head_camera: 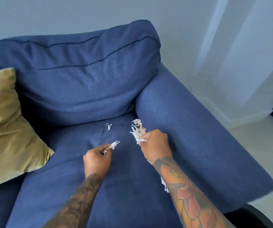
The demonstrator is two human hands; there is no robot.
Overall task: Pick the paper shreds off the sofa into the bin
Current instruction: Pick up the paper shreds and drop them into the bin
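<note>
White paper shreds lie on the seat of a blue sofa [132,186]. My left hand [97,159] pinches a small shred clump [114,144] above the seat's middle. My right hand [154,143] grips a bigger bunch of shreds [138,131] near the armrest. A tiny loose shred [109,126] lies on the seat near the back cushion. More shreds [164,184] show beside and partly under my right forearm. A dark object [251,216] sits at the bottom right; I cannot tell whether it is the bin.
A mustard cushion [5,129] leans at the sofa's left. The blue back cushion [86,76] rises behind the seat, and the armrest [198,129] runs along the right. Pale floor [264,153] and a white wall lie beyond the armrest.
</note>
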